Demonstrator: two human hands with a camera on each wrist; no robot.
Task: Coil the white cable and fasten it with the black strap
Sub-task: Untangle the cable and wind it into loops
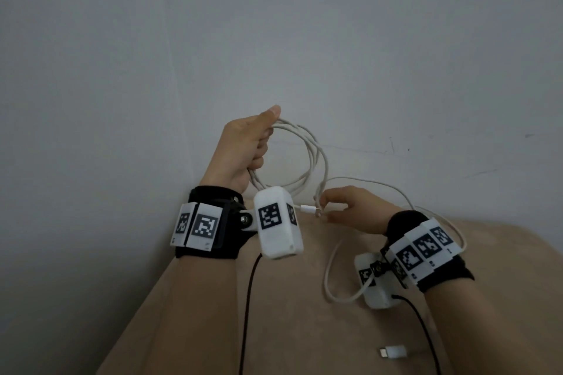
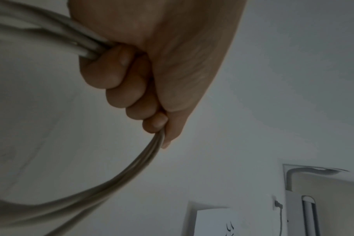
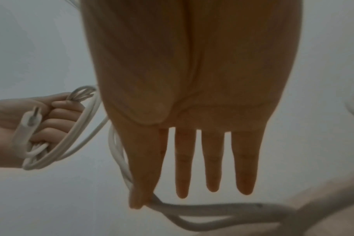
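While the left hand (image 1: 243,146) clenches the round loops of the thin white cable (image 1: 307,155) upright above the beige table (image 1: 189,313), the right hand (image 1: 350,210) pinches the loose strand just beside them, other fingers spread straight.

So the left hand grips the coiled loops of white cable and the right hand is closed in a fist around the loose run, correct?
Not a fist. The right hand pinches the white cable between thumb and forefinger, other fingers straight, as the right wrist view shows. The left hand does hold the loops.
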